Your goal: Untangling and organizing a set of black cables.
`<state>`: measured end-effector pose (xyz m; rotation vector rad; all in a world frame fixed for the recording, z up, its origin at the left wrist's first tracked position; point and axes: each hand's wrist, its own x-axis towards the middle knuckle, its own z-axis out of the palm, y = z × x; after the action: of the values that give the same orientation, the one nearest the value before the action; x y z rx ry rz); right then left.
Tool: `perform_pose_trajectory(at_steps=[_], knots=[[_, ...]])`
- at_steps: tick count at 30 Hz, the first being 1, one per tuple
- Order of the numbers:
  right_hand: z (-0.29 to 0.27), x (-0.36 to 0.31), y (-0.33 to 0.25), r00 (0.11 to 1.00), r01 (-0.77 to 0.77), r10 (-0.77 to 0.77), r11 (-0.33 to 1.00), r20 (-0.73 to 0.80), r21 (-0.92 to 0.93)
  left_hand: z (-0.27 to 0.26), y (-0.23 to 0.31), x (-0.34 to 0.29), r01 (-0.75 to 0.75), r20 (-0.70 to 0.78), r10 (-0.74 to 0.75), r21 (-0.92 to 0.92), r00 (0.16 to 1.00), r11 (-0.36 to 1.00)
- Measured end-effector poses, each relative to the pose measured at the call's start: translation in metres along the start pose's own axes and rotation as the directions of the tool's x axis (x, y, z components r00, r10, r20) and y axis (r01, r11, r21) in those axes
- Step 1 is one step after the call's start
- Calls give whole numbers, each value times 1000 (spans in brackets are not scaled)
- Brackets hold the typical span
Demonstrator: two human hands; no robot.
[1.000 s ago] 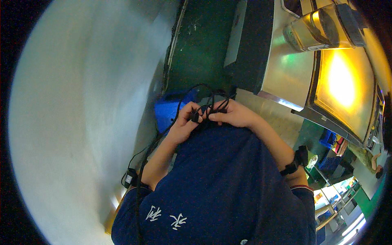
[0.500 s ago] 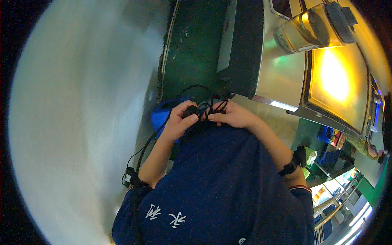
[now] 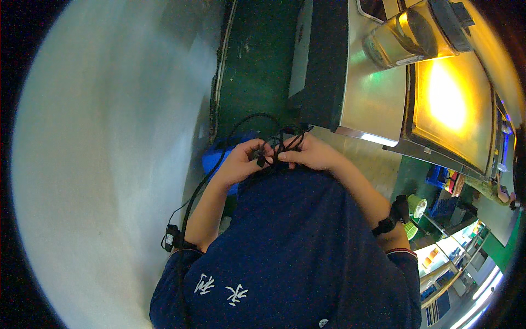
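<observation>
My left hand (image 3: 241, 163) is closed in a pinch at the front of my dark blue shirt (image 3: 296, 230). Between its fingertips is a black cable (image 3: 232, 133), with a small dark piece (image 3: 261, 160) showing at the thumb; its kind is too small to tell. My right hand (image 3: 311, 154) grips several black cable loops (image 3: 282, 143) close beside the left fingers. From the hands the cable arches up, then runs down past my left forearm. A small black device (image 3: 172, 237) with a thin wire sits at my left elbow, and a black band (image 3: 390, 219) wraps my right arm.
On the right, a clear jar with a dark lid (image 3: 411, 35) stands on a metal counter (image 3: 373, 82) beside a brightly lit yellow panel (image 3: 444, 109). A pale wall (image 3: 109, 164) fills the left. Behind my left hand is a blue container (image 3: 212, 159) on green floor (image 3: 255, 71).
The cable above my left hand has bowed up into a wider arc. My left fingers have shifted slightly, and the small dark piece now shows below them. My right hand stays nearly still.
</observation>
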<state>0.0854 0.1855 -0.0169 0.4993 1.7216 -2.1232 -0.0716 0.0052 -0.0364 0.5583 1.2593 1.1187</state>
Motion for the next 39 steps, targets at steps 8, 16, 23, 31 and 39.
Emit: perform_pose_trajectory(at_steps=[8, 16, 23, 31, 39], knots=[[4, 5, -2, 997, -77, 74, 995, -38, -64, -9, 6, -18, 2, 14, -3, 58, 1000, 998], [7, 9, 1, 989, -145, 147, 987, 22, -62, -6, -10, -24, -38, 60, 33, 79, 998, 996], [7, 8, -1, 991, -130, 132, 989, 26, -68, -3, -8, -27, -155, 19, 154, 156, 988, 976], [5, 2, 1, 990, -141, 141, 989, -10, -42, -46, 8, -51, -114, -200, 50, -320, 978, 940], [6, 3, 0, 991, -130, 130, 992, -25, -1, -60, 23, -61, -75, -150, 57, -115, 987, 991]])
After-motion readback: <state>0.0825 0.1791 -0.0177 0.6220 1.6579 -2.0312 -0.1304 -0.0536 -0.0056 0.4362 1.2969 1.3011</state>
